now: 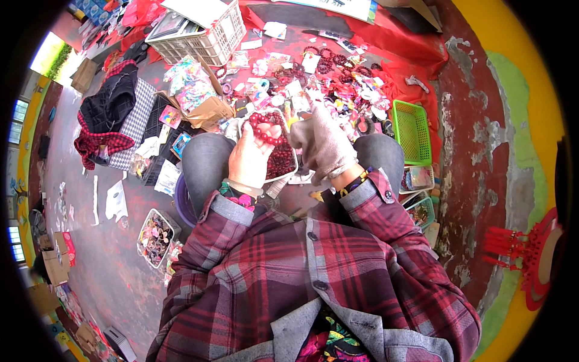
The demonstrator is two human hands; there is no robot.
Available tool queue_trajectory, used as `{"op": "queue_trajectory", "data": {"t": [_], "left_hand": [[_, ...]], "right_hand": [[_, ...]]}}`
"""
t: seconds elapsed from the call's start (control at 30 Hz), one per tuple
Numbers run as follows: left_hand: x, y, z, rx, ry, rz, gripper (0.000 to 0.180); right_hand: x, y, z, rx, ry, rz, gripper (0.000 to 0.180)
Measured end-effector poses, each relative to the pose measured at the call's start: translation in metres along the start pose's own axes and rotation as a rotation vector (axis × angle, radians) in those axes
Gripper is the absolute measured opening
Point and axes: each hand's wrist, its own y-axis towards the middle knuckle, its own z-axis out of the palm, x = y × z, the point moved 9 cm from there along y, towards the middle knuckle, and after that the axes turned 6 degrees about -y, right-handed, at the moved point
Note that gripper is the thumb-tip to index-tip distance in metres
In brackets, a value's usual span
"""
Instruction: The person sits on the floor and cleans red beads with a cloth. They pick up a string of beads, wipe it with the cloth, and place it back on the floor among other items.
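Here's the left hand (250, 158), bare and palm turned up, its fingers curled on a red bead bracelet (263, 137) that lies in a loop across the fingertips, right over the white tub (282, 177). Across from it, the right hand (325, 143) wears a pale knit glove and sits just beside the tub, fingers bent inward; whether it pinches anything, one cannot tell from here. The two hands stand apart, a narrow gap between them.

And look at those beads: round, glossy, probably light and hard, strung on something that seems to give, so the loop should flop rather than hold its shape. Smooth beads could well roll under a fingertip, and a knit glove would likely grip better than bare skin. The best hold looks to be a pinch across two or three neighbouring beads, thumb against forefinger, with no hard tug, since the cord is likely the weak spot.

Below, more red beads (280, 161) fill the tub, set between the person's knees. Farther out, a loose heap of trinkets (356, 90) spreads over the floor, dark bracelets (325, 61) along its far side. A green basket (416, 133) stands to the right; a cardboard box (212, 113) of packets sits to the left, a white crate (220, 39) beyond it.
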Motion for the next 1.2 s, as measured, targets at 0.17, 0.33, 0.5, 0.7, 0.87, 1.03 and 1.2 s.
{"op": "queue_trajectory", "data": {"t": [0.17, 0.33, 0.5, 0.7, 0.87, 1.03, 1.2], "left_hand": [[0.024, -0.008, 0.016, -0.023, -0.158, -0.215, 0.056], [0.048, -0.019, 0.050, 0.225, -0.041, -0.229, 0.056], [0.061, -0.028, 0.062, 0.242, -0.220, -0.378, 0.060], [0.051, -0.026, 0.060, 0.251, -0.202, -0.326, 0.064], [0.038, -0.028, 0.063, 0.198, 0.044, -0.264, 0.055], [0.009, -0.014, 0.038, 0.128, 0.330, -0.038, 0.033], [0.013, -0.009, 0.017, 0.036, 0.367, 0.015, 0.025]], "right_hand": [[0.020, 0.012, -0.004, 0.057, -0.457, -0.471, 0.016], [0.014, -0.033, 0.049, -0.064, -1.609, -1.198, 0.022], [0.030, -0.023, 0.021, -0.172, -1.462, -0.862, 0.025], [0.031, -0.024, 0.015, -0.072, -1.184, -1.031, 0.029], [0.027, -0.016, 0.009, 0.008, -1.265, -0.946, 0.031], [0.002, 0.013, -0.026, 0.122, -0.196, -0.260, 0.022], [0.029, -0.024, 0.007, 0.132, -0.860, -0.617, 0.027]]}}
